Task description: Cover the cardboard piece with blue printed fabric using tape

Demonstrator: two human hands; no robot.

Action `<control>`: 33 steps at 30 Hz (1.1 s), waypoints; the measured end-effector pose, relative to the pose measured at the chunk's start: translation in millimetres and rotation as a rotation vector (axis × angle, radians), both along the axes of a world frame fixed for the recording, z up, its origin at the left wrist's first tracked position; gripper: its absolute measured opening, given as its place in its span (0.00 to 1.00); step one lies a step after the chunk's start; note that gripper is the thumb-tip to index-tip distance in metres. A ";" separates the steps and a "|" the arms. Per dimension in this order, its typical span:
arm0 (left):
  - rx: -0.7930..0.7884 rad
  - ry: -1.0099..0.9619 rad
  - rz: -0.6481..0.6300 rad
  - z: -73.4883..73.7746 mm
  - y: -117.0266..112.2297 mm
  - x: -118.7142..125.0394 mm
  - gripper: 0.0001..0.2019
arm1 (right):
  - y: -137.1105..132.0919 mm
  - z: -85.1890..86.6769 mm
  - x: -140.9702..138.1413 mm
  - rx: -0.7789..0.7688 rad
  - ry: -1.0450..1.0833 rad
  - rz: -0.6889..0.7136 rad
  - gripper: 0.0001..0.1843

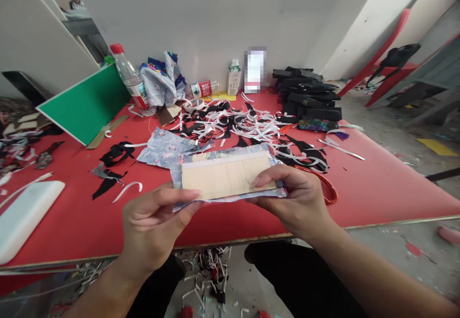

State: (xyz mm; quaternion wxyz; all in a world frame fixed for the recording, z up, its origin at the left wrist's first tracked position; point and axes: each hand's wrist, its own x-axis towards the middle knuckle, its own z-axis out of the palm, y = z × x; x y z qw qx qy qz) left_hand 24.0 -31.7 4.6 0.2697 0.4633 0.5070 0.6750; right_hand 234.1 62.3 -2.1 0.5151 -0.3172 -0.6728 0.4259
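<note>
Between my two hands is a thin pale wooden board with a white strip along its far edge, lying on a piece of blue patterned fabric. My left hand pinches the near left corner of board and fabric. At the near right, my right hand grips both, its thumb on top of the board. An orange scissor handle shows on the table, partly behind my right hand. Another blue patterned fabric piece lies just beyond the left side of the board.
White strips and black scraps cover the table's middle. At the back are a red-capped bottle, a lying bottle, a carton-like bottle and stacked black pieces. A green board leans left; a white power bank lies nearer.
</note>
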 end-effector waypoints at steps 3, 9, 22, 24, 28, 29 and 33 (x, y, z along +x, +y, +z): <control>-0.070 -0.102 0.002 -7.5 2.4 1.3 0.11 | -0.5 -0.2 -0.5 0.034 -0.029 -0.008 0.12; -0.202 -0.295 -0.036 -13.0 3.6 1.6 0.06 | -4.7 0.8 -3.4 0.046 0.000 -0.055 0.09; -0.191 -0.407 0.132 -21.3 10.3 14.2 0.10 | -9.3 -7.8 -20.3 -0.249 0.085 -0.135 0.15; -0.207 -0.385 0.084 -20.7 11.0 12.6 0.10 | -6.7 -8.9 -19.4 -0.294 0.098 -0.111 0.14; -0.219 -0.158 0.021 -15.0 9.8 11.0 0.11 | -2.6 -11.8 -17.2 -0.400 0.145 -0.084 0.16; -0.219 -0.091 0.033 -13.5 9.3 10.7 0.12 | -2.3 -12.3 -16.9 -0.420 0.157 -0.079 0.16; -0.216 0.069 0.117 -13.9 9.0 7.0 0.11 | -2.7 -12.7 -16.4 -0.438 0.172 -0.038 0.17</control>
